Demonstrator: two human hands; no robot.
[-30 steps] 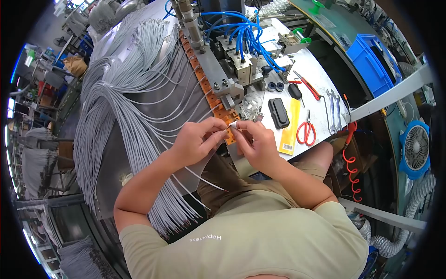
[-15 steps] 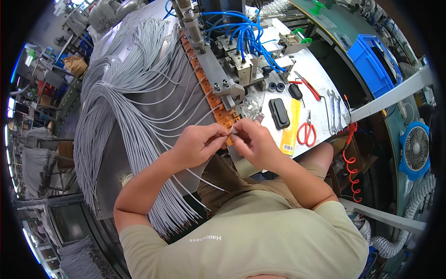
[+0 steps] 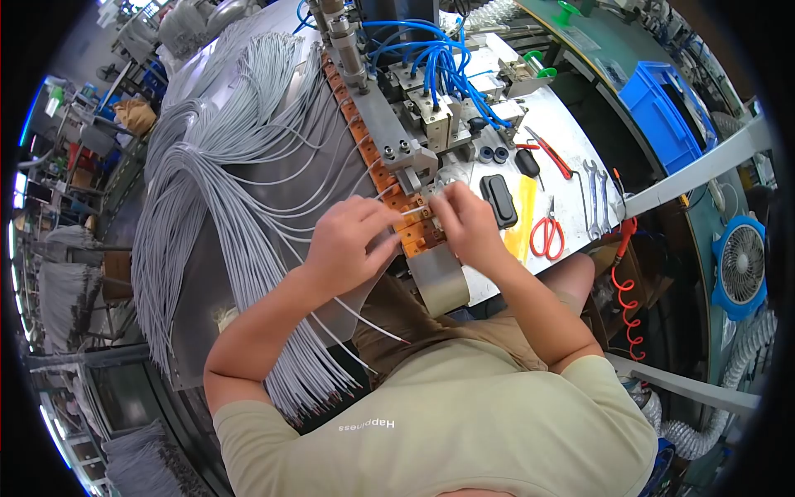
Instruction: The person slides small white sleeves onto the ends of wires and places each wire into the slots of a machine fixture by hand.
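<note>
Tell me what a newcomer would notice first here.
The great sweep of grey cables filling the left of the view stands out first. Next come the bright blue tubes looping over the machine at top centre. Below, the left hand and right hand flank the near end of the orange strip.

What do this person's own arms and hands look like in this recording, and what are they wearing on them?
The left hand and right hand are both ungloved. The arms are bare below the short sleeves of a pale khaki-green T-shirt, which bears small white "Happiness" lettering, upside down from this view.
</note>
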